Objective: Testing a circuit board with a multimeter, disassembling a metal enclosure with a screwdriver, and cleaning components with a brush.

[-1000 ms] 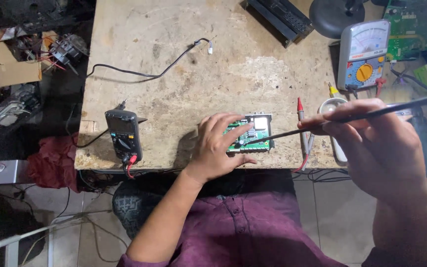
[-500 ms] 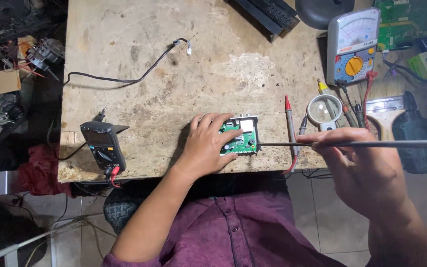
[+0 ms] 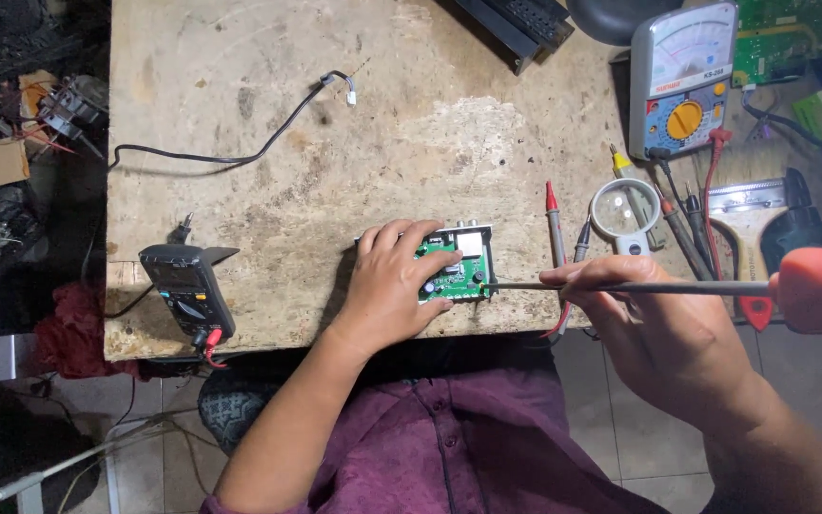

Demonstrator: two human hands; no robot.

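A small green circuit board (image 3: 459, 267) with a metal frame lies near the front edge of the worn wooden table (image 3: 363, 162). My left hand (image 3: 387, 286) rests flat on its left half and pins it down. My right hand (image 3: 663, 333) grips a long screwdriver (image 3: 639, 286) with a thin steel shaft and an orange-red handle at the right. The shaft lies level, and its tip touches the right edge of the board.
A black digital multimeter (image 3: 185, 286) sits at the table's front left, a black cable (image 3: 230, 143) behind it. To the right lie test probes (image 3: 554, 224), a magnifying glass (image 3: 625, 209), an analogue meter (image 3: 680, 81) and a brush (image 3: 744, 205). Clutter fills the floor at left.
The camera has shifted, so the table sits higher and further right in view. My right hand has drawn the screwdriver level and its tip now meets the board's edge. My left hand stays on the board.
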